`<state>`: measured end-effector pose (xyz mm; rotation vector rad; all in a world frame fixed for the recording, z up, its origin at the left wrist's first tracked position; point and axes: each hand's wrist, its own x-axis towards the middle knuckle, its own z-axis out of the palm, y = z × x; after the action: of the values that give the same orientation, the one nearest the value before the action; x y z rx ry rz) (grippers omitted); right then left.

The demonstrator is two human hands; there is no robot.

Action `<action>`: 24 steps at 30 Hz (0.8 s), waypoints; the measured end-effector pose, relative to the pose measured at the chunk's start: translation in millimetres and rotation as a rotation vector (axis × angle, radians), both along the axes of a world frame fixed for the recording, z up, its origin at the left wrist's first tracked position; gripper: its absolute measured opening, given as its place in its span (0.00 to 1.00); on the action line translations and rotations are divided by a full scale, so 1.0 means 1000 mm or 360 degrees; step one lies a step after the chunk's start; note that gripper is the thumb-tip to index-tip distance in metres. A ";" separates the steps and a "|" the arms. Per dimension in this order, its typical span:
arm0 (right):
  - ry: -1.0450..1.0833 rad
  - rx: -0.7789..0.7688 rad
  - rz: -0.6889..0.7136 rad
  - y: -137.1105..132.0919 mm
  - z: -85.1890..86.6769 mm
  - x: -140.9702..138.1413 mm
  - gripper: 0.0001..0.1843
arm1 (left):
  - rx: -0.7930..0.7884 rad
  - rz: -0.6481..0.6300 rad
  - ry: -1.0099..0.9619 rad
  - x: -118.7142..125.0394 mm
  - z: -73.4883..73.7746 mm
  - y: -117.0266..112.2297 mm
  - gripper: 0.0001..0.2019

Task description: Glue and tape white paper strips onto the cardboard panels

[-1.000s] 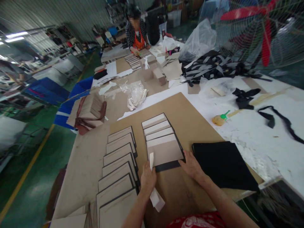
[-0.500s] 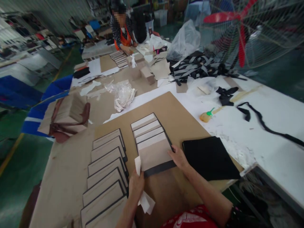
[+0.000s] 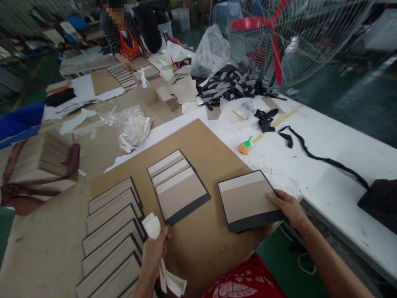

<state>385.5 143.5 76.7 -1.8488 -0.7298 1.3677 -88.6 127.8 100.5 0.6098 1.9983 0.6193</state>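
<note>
My right hand (image 3: 290,207) grips the right edge of a beige panel (image 3: 248,203) with a black border and a white band along its top. The panel lies over the spot by the board's right corner; whatever is beneath it is hidden. My left hand (image 3: 156,248) is closed around white paper strips (image 3: 151,225), whose ends hang below the fist. Just beyond that hand, overlapping panels with white bands (image 3: 181,192) rest on the brown board (image 3: 204,140). To its left runs a staggered row of several black-edged beige panels (image 3: 111,223).
A tied bundle of boards (image 3: 40,165) stands at the left. Behind the brown board lie a clear plastic bag (image 3: 133,128) and a heap of black strips (image 3: 229,87). A small glue bottle (image 3: 244,147) is at right. A co-worker (image 3: 124,41) works beyond; a fan (image 3: 273,25) stands behind.
My right hand has carried one panel from the middle row to the right, over where the black stack lay. My left hand keeps the paper strips. The view has swung right.
</note>
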 end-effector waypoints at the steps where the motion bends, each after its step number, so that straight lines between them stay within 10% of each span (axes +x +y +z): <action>1: -0.0188 0.0001 0.0062 -0.002 -0.004 0.002 0.29 | 0.0007 -0.0017 0.0017 0.001 0.001 0.002 0.25; 7: -0.1644 0.0519 0.0352 0.008 -0.016 -0.024 0.30 | -0.0071 -0.0309 0.0753 -0.004 -0.001 0.017 0.20; 16: -0.0692 0.0541 0.0834 0.086 -0.029 -0.231 0.24 | 0.0057 -0.0492 0.0809 0.009 -0.022 0.032 0.15; 24: -0.0538 0.0342 0.0765 0.094 -0.020 -0.246 0.18 | 0.0114 -0.0308 0.0742 0.005 -0.010 0.028 0.15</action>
<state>139.9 237.4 56.8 -1.8173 -1.5124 1.2008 -83.5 155.9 90.3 1.0541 2.3124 0.4596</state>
